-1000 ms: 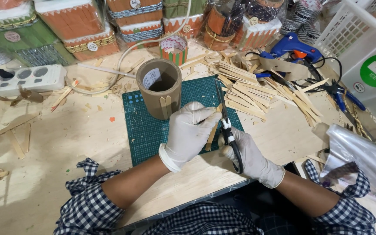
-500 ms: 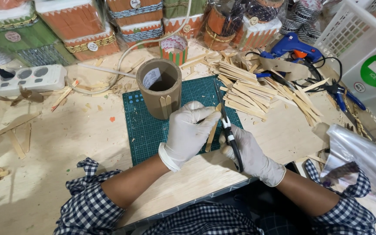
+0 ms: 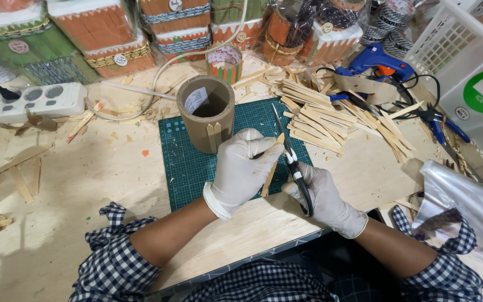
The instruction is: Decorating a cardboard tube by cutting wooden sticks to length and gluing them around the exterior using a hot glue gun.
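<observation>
Both my hands wear white gloves and work over a green cutting mat point(image 3: 188, 168). My left hand point(image 3: 240, 170) pinches a thin wooden stick point(image 3: 271, 169) that points up and away from me. My right hand point(image 3: 325, 196) grips black-handled scissors point(image 3: 292, 162), whose blades reach up beside the stick's top end. Just beyond my left hand stands an upright brown cardboard tube point(image 3: 205, 114) with a few wooden sticks stuck to its front.
A heap of loose wooden sticks point(image 3: 331, 120) lies right of the mat. A blue glue gun point(image 3: 378, 61) and blue-handled pliers point(image 3: 440, 126) lie further right, by a white plastic basket point(image 3: 470, 61). A white power strip point(image 3: 26, 100) sits at left. Decorated boxes point(image 3: 113, 33) line the back.
My hands, the stick and the scissors stay in nearly the same place; the scissors shift only slightly against the stick.
</observation>
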